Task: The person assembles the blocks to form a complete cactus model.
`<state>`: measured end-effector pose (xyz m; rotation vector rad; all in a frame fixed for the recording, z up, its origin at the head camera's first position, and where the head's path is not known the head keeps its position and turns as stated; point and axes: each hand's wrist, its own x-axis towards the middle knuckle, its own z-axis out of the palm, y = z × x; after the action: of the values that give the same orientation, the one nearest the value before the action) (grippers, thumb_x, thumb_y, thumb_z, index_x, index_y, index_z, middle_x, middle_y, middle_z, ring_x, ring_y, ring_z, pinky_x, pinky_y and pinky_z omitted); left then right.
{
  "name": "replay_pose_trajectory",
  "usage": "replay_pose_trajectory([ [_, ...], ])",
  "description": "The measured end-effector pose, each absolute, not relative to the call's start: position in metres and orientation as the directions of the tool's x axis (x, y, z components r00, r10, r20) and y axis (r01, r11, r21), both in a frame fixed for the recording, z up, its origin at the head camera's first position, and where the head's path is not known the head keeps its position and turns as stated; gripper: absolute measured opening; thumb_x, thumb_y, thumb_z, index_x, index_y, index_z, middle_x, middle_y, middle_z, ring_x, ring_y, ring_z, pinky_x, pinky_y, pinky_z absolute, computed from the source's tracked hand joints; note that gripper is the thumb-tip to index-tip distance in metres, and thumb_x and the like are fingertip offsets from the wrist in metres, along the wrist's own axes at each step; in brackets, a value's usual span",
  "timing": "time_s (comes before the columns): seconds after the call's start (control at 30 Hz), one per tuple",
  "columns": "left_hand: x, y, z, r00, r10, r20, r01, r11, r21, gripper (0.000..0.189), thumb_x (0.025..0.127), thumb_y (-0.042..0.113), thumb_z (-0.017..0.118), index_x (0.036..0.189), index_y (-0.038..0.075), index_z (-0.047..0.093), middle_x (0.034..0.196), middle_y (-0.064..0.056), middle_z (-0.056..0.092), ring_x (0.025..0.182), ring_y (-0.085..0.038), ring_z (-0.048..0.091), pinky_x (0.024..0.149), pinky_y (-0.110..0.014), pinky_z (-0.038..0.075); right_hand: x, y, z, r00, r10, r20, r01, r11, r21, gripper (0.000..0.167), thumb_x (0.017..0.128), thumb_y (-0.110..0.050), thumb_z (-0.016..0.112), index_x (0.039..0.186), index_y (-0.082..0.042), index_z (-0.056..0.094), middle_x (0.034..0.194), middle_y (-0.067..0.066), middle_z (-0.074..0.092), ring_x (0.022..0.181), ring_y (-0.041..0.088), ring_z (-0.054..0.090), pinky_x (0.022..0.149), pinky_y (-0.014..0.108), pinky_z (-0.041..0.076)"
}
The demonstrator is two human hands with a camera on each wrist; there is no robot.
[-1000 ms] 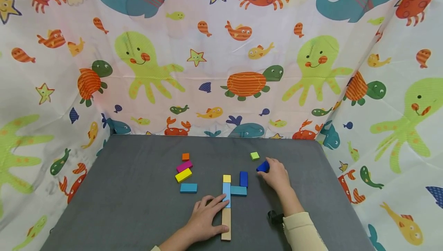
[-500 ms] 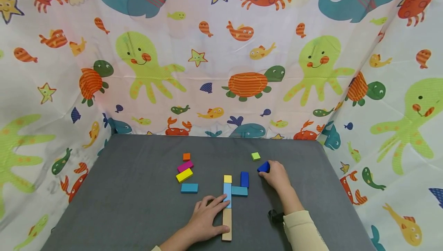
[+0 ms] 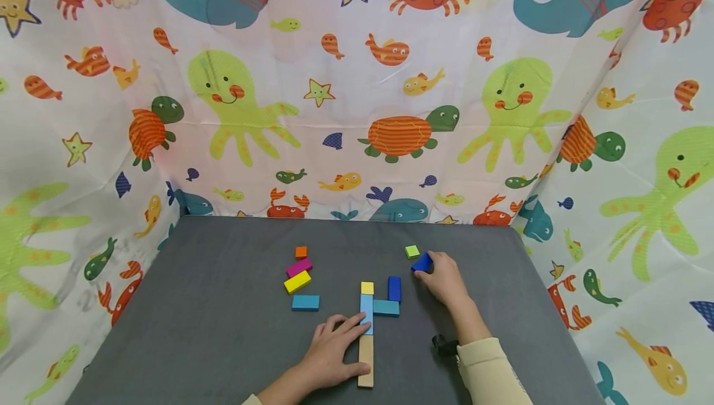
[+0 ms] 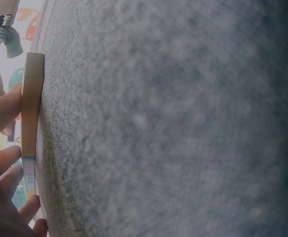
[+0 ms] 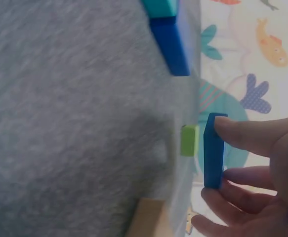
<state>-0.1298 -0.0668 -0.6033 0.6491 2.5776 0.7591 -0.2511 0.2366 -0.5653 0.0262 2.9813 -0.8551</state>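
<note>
My right hand [image 3: 446, 278] pinches a dark blue triangular block [image 3: 423, 262] between thumb and fingers, near a small lime green block [image 3: 411, 252]. In the right wrist view the blue block shows edge-on, apart from the cloth. My left hand [image 3: 334, 352] rests with spread fingers along a column of blocks. Its fingertips touch the light blue block [image 3: 366, 306] and its thumb the plain wooden block [image 3: 365, 355]. A small yellow block [image 3: 367, 288] tops the column. On the right a teal block [image 3: 386, 308] adjoins it, with an upright dark blue block [image 3: 394, 289] above.
Left of the column lie a teal block [image 3: 305, 303], a yellow block [image 3: 297, 282], a magenta block [image 3: 299, 267] and an orange block [image 3: 301, 252]. A grey cloth [image 3: 212, 330] covers the table. Patterned curtains [image 3: 334, 82] stand behind and at both sides.
My right hand has moved slightly away from me, with the blue triangular block shifting a little left and tilting, closer to the lime green block. The left hand stays in place.
</note>
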Motion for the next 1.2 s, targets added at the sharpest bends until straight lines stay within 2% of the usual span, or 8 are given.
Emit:
replay_pose_trajectory([
  [0.33, -0.13, -0.066, -0.603, -0.825, 0.514, -0.234, 0.306, 0.755, 0.579, 0.079, 0.09, 0.064, 0.075, 0.16, 0.041, 0.046, 0.171, 0.019, 0.031, 0.143, -0.027, 0.035, 0.113, -0.065, 0.031, -0.251, 0.227, -0.556, -0.998, -0.065, -0.02, -0.042, 0.821, -0.569, 0.068, 0.095, -0.022, 0.081, 0.15, 0.006, 0.054, 0.151, 0.029, 0.054, 0.14, 0.049, 0.051, 0.114, 0.063, 0.043],
  [0.67, -0.129, -0.066, -0.602, -0.823, 0.515, -0.239, 0.297, 0.749, 0.593, 0.079, 0.09, 0.066, 0.074, 0.16, 0.04, 0.046, 0.171, 0.018, 0.032, 0.143, -0.028, 0.035, 0.113, -0.066, 0.03, -0.254, 0.218, -0.56, -0.977, -0.21, 0.045, -0.199, 0.809, -0.554, 0.063, 0.095, -0.014, 0.081, 0.149, 0.005, 0.055, 0.151, 0.028, 0.055, 0.14, 0.048, 0.053, 0.114, 0.062, 0.043],
  [1.2, -0.13, -0.065, -0.602, -0.829, 0.514, -0.221, 0.311, 0.752, 0.581, 0.08, 0.09, 0.063, 0.076, 0.16, 0.04, 0.046, 0.17, 0.018, 0.033, 0.143, -0.029, 0.035, 0.113, -0.066, 0.031, -0.27, 0.207, -0.571, -0.953, -0.303, 0.003, -0.254, 0.794, -0.553, 0.063, 0.097, -0.012, 0.079, 0.153, 0.001, 0.053, 0.156, 0.023, 0.054, 0.144, 0.044, 0.05, 0.118, 0.06, 0.04],
])
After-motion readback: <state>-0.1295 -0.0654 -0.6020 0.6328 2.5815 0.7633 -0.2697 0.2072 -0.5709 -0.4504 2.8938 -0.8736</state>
